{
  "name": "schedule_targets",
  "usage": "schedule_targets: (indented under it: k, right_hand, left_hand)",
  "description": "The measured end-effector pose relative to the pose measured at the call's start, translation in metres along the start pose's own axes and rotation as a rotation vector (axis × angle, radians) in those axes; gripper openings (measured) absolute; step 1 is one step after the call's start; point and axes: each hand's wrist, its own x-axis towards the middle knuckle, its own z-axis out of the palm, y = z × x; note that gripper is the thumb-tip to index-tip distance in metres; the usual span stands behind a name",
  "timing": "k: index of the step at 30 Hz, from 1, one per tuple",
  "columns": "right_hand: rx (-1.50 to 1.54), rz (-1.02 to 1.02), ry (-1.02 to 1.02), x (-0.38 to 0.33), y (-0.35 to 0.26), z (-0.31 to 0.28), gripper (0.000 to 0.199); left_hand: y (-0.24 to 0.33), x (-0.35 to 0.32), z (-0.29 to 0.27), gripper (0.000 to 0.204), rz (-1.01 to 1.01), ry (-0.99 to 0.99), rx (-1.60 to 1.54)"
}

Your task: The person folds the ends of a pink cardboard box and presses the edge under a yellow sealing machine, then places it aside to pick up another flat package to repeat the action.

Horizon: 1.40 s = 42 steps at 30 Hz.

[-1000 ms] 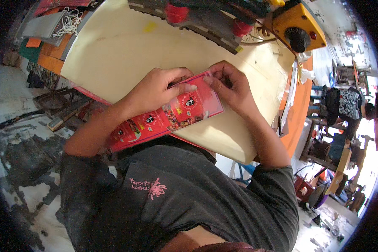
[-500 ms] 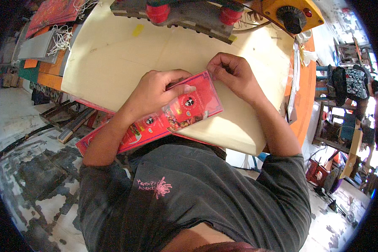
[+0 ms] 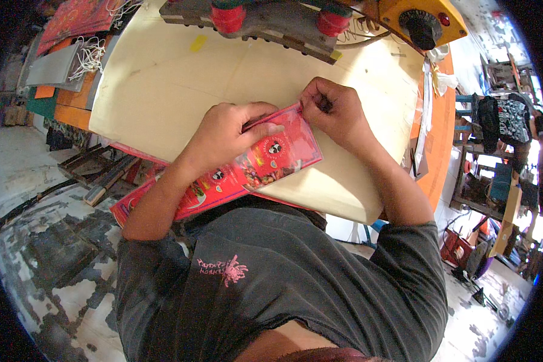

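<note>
A long, glossy red printed sheet (image 3: 286, 145), with food pictures and what looks like a clear plastic cover, lies slantwise over the near edge of the pale board. My left hand (image 3: 226, 130) grips its far edge, thumb on top and fingers behind. At the sheet's upper right corner, my right hand (image 3: 335, 111) is closed in a pinch, its fingertips meeting the corner. My left forearm crosses over the sheet and hides part of it; the lower left end shows beyond the arm.
The pale board (image 3: 163, 78) covers an orange table (image 3: 443, 133). Across its far side stands a dark metal machine bar (image 3: 265, 33) with red round parts, beside a yellow control box (image 3: 422, 24) with a black knob. Sheets with white cords (image 3: 87, 57) lie far left. A person (image 3: 519, 120) is at the right.
My right hand has come slightly down and left against the sheet's corner. The sheet has shifted a little to the right, with my left hand still gripping it.
</note>
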Motion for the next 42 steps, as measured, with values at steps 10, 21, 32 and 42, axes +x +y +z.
schedule_targets:
  k: [10,21,32,42]
  right_hand:
    - [-0.151,-0.011,0.159,-0.001,-0.014,0.013,0.018]
    - [0.007,0.025,0.137,-0.001,0.003,0.002,0.015]
    - [-0.163,0.062,0.143,0.003,0.0,-0.007,0.016]
    - [-0.009,-0.043,-0.05,-0.004,-0.003,0.0,0.015]
  left_hand:
    - [0.012,-0.017,0.006,0.035,0.02,0.126,0.085]
    - [0.013,-0.048,-0.041,0.028,-0.104,0.374,-0.068]
    - [-0.017,-0.066,-0.114,0.035,-0.056,0.68,0.044]
    - [-0.015,-0.058,-0.1,0.035,-0.006,0.509,0.008]
